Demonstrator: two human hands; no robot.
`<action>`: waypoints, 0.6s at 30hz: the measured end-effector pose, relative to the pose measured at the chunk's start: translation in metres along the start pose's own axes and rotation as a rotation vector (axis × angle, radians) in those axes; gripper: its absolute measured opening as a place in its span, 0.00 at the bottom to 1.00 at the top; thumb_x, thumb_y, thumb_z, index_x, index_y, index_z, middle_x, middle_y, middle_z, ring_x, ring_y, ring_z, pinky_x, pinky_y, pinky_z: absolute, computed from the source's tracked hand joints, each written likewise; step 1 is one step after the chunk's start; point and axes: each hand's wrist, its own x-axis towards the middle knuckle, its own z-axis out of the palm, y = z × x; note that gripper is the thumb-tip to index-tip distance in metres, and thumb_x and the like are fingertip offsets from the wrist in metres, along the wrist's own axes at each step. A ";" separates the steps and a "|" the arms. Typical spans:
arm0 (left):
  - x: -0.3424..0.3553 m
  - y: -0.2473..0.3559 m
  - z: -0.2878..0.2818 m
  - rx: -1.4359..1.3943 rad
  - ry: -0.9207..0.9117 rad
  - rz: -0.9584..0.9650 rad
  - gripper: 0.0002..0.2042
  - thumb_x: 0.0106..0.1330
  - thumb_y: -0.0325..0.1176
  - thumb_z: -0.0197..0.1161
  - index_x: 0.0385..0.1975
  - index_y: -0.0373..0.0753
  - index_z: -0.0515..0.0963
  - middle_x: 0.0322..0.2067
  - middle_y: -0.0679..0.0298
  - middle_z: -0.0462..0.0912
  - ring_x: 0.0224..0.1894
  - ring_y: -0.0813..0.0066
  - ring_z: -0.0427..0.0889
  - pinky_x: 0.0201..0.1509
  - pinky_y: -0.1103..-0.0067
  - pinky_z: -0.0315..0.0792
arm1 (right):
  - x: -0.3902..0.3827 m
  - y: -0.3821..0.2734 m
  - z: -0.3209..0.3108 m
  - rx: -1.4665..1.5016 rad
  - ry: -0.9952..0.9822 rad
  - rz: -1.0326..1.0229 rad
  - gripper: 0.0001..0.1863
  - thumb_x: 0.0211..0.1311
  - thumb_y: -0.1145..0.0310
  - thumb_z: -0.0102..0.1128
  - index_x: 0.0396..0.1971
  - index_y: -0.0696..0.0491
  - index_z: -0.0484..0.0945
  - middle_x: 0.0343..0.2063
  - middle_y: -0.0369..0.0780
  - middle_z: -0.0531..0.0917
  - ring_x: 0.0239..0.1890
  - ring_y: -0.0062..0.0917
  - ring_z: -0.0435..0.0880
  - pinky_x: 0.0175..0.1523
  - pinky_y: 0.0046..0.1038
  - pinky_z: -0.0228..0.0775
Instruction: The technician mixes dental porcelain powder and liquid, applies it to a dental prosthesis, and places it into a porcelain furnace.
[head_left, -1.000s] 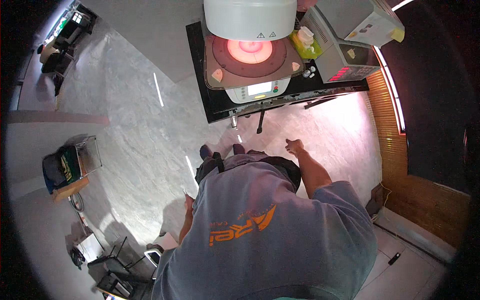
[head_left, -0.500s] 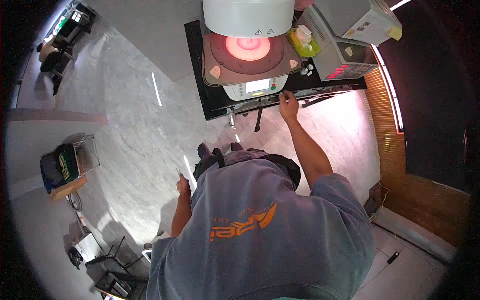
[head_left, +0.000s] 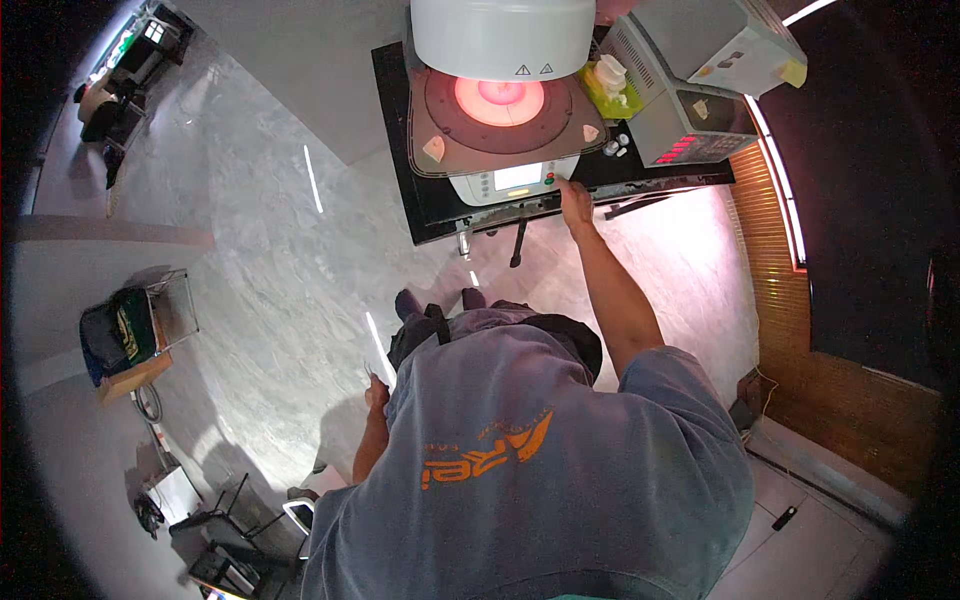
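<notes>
My right hand [head_left: 576,205] reaches to the front of a white dental furnace [head_left: 505,40]. One stretched finger touches or nearly touches the buttons at the right of its control panel [head_left: 517,178]; nothing shows in this hand. Above the panel, a round plate [head_left: 500,105] glows pink-orange under the raised white hood. Two small pale pieces lie on the surrounding brown shelf, one at the left [head_left: 433,149] and one at the right [head_left: 590,132]. Low at my left side, my left hand [head_left: 376,392] is closed round thin metal tweezers [head_left: 368,371], their tips pointing away from me.
The furnace stands on a black table [head_left: 430,215] with a worn front edge. To its right are a grey machine [head_left: 690,130] with red lit digits, a yellow-green packet [head_left: 608,95] and small bottles [head_left: 617,145]. A chair [head_left: 125,330] stands far left.
My right hand has moved slightly up and left, its finger now at the panel buttons. My left hand has dropped a little and drawn closer to my body with the tweezers.
</notes>
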 end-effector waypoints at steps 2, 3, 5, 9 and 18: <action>-0.013 0.014 -0.008 -0.040 -0.023 -0.005 0.36 0.69 0.67 0.43 0.37 0.36 0.85 0.35 0.46 0.87 0.47 0.49 0.85 0.51 0.59 0.74 | -0.002 -0.009 0.002 0.015 0.022 0.067 0.35 0.63 0.37 0.54 0.39 0.62 0.83 0.43 0.55 0.84 0.50 0.48 0.80 0.56 0.40 0.67; -0.015 0.015 -0.011 -0.119 -0.005 0.013 0.38 0.68 0.67 0.44 0.35 0.31 0.85 0.30 0.50 0.86 0.37 0.56 0.83 0.42 0.63 0.73 | -0.004 -0.015 0.003 0.040 0.041 0.136 0.37 0.61 0.36 0.55 0.37 0.62 0.83 0.41 0.55 0.84 0.49 0.47 0.81 0.55 0.40 0.67; -0.021 0.021 -0.018 -0.199 0.016 0.025 0.40 0.67 0.68 0.46 0.33 0.26 0.84 0.26 0.54 0.85 0.27 0.63 0.81 0.33 0.67 0.73 | -0.007 -0.029 0.002 0.019 0.013 0.174 0.37 0.61 0.35 0.56 0.36 0.61 0.83 0.41 0.55 0.84 0.48 0.46 0.81 0.55 0.40 0.67; -0.043 0.060 -0.022 -0.386 0.002 -0.069 0.38 0.66 0.67 0.50 0.29 0.28 0.83 0.14 0.62 0.73 0.15 0.69 0.70 0.21 0.70 0.64 | 0.001 -0.012 0.006 0.010 0.096 0.182 0.39 0.57 0.32 0.59 0.34 0.61 0.83 0.39 0.54 0.84 0.47 0.45 0.81 0.54 0.40 0.69; -0.005 0.026 -0.013 -0.149 0.014 -0.095 0.40 0.68 0.68 0.40 0.32 0.30 0.85 0.30 0.47 0.85 0.38 0.51 0.84 0.46 0.61 0.74 | 0.005 -0.015 0.004 0.009 0.110 0.227 0.43 0.53 0.28 0.59 0.34 0.63 0.83 0.38 0.56 0.84 0.46 0.49 0.82 0.54 0.41 0.69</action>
